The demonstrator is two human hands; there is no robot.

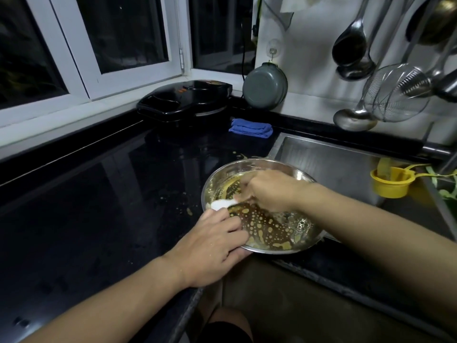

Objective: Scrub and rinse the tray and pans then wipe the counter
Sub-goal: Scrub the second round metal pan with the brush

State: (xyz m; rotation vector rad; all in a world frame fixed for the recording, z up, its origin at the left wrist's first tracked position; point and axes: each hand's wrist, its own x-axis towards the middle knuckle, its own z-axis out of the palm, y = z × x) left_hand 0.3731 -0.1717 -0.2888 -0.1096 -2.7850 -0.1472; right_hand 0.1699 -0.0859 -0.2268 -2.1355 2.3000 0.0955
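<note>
The black counter (pixel 81 194) runs along the window wall and carries wet spots and yellowish smears just left of the pan. The steel sink (pixel 329 164) adjoins it on the right, with a yellow cup (pixel 390 183) at its right side. A black electric griddle (pixel 185 100) sits closed at the back corner; a folded blue cloth (pixel 251 128) lies just beside it. The round steel pan (pixel 277 247) rests at the counter's front edge, straddling the sink rim, its floor coated in greasy, bubbly liquid. The left hand (pixel 212 246) grips the pan's near rim, fingers curled over the edge. The right hand (pixel 269 189), inside the pan, closes on a white scrubbing pad (pixel 220 203) pressed against the pan's left wall.
</note>
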